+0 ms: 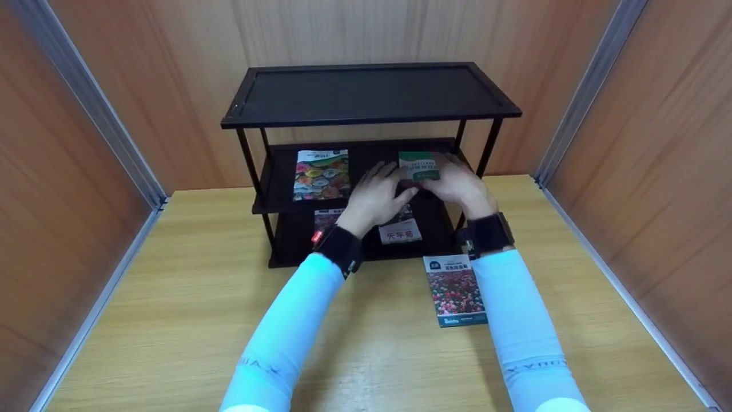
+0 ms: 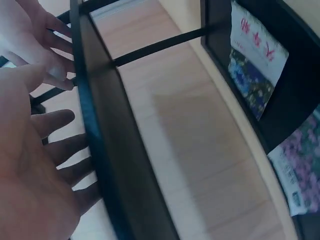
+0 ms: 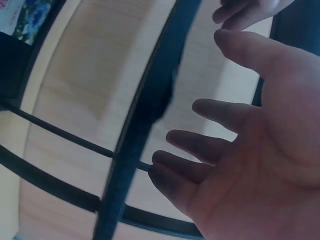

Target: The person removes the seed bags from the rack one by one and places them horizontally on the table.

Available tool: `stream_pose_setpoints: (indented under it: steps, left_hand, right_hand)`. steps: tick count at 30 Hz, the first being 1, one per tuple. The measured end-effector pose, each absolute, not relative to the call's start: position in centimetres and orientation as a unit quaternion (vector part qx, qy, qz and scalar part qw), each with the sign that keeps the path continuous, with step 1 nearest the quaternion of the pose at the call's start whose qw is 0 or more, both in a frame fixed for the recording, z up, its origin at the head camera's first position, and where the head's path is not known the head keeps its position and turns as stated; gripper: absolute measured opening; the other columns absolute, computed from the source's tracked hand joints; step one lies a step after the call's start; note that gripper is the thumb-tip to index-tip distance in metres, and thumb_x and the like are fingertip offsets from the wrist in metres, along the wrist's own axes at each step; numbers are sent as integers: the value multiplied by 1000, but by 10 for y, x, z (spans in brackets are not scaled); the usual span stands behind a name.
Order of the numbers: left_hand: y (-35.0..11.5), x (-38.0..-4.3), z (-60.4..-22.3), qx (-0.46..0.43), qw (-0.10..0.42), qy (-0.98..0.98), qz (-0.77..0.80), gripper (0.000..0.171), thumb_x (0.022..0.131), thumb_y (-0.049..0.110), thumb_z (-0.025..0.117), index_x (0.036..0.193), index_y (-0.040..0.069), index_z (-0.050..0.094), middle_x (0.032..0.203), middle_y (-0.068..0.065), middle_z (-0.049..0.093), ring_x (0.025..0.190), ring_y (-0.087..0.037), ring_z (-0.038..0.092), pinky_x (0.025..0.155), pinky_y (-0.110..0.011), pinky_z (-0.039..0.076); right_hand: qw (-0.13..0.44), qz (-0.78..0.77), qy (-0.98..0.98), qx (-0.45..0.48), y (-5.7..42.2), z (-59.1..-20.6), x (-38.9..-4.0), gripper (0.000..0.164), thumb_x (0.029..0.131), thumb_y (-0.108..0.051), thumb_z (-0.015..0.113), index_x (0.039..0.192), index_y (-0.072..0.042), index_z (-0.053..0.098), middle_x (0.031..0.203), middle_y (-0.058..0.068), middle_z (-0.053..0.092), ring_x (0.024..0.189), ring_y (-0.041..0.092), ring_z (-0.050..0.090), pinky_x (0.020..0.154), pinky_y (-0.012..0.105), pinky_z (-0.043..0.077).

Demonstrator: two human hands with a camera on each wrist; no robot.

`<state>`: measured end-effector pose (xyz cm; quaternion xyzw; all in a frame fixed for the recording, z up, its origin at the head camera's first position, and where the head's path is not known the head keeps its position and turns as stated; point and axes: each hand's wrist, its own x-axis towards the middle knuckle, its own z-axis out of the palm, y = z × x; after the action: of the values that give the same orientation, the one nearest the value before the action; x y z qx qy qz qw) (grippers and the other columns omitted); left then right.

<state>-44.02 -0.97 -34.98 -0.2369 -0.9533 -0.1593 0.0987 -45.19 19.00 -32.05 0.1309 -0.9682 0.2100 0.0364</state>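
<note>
A green-and-white packet (image 1: 420, 165) lies on the right part of the middle shelf, between the two hands. At its left edge is my left hand (image 1: 374, 197), fingers fairly straight and spread, thumb toward the packet. My right hand (image 1: 456, 180) touches the packet's right side, its thumb near the lower edge; some of its fingertips are hidden in the head view. Both wrist views show straight, parted fingers on the left hand (image 2: 35, 165) and the right hand (image 3: 260, 125). A packet with multicoloured flowers (image 1: 322, 175) lies on the same shelf, left of the left hand.
The black rack (image 1: 366, 94) has a top board above both hands' work and thin posts. On its lowest shelf lie a packet with red characters (image 1: 400, 232) and a partly hidden one (image 1: 327, 218). A pink-flower packet (image 1: 456, 292) lies on the table by the right forearm.
</note>
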Motion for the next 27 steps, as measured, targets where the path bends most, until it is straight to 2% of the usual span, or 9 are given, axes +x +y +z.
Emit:
stream_pose_setpoints:
  steps: [5,9,11,14,17,22,27]
  left_hand:
    - [1,-451,-352,-217,52,-939,-261,59,109,51,42,157,16,44,159,-9,43,148,-26,38,121,-41,32]
    - [4,-457,-357,-207,59,-921,-324,50,111,38,45,152,10,49,151,-10,53,135,-24,53,113,-38,43]
    - [1,-459,-359,-207,66,-910,-353,46,111,32,48,150,8,52,148,-10,56,129,-23,58,108,-37,47]
    - [-4,-459,-360,-210,68,-893,-392,42,109,25,52,148,7,55,148,-11,56,130,-24,58,106,-37,48]
    - [-8,-459,-361,-205,71,-885,-413,42,108,23,57,147,8,56,149,-11,56,137,-24,51,110,-36,45]
    - [-10,-459,-363,-191,83,-883,-421,42,106,24,61,145,10,58,149,-10,56,138,-24,51,111,-36,44]
    - [-11,-458,-364,-182,81,-882,-427,44,105,27,62,146,12,58,150,-8,55,138,-22,51,110,-36,45]
  right_hand:
    - [-5,224,-969,103,188,-325,-460,73,104,-41,55,159,0,31,158,29,35,142,43,39,117,53,34]
    - [-15,235,-968,84,185,-330,-460,79,104,-45,53,161,1,24,162,29,28,147,43,33,120,52,30]
    - [-7,245,-966,85,184,-332,-460,78,103,-43,54,160,2,26,162,29,28,146,43,34,120,52,30]
    - [9,271,-958,90,182,-333,-459,72,103,-38,58,157,2,33,157,28,38,139,42,44,116,52,37]
    - [19,304,-949,85,183,-332,-462,65,101,-27,61,154,3,39,151,26,45,132,41,49,111,51,41]
    - [28,399,-916,41,190,-331,-465,59,98,-8,57,154,2,41,155,23,43,140,37,43,113,48,40]
    - [50,476,-878,10,196,-334,-464,54,98,-7,59,150,2,47,152,22,49,142,35,44,112,45,43]
